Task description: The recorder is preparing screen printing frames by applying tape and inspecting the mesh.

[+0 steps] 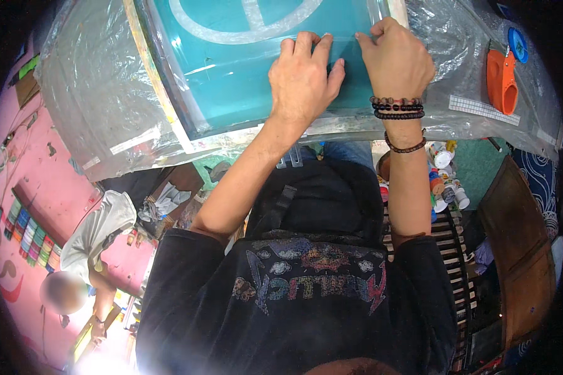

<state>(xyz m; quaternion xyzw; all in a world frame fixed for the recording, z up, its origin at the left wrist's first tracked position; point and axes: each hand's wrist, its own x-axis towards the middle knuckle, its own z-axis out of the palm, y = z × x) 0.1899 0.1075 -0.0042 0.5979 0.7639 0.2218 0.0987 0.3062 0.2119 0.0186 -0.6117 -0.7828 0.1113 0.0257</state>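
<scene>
A framed screen with teal mesh (231, 81) lies in front of me, and part of a pale ring design (281, 28) shows at its far end. On the mesh, below the ring, my left hand (301, 81) rests with bent fingertips down and the thumb held apart; I see nothing in it. My right hand (399, 59), with beaded bracelets on the wrist, is at the right inner edge of the frame. Its fingers are curled in, beside a clear shiny strip (376, 9). What those fingers hold, if anything, is hidden.
Clear plastic sheeting (94, 87) covers the work table. To the right lie an orange plastic tool (502, 84), a blue disc (517, 45) and a white gridded strip (481, 108). Small paint containers (447, 181) stand below the table. Another person (100, 244) works at lower left.
</scene>
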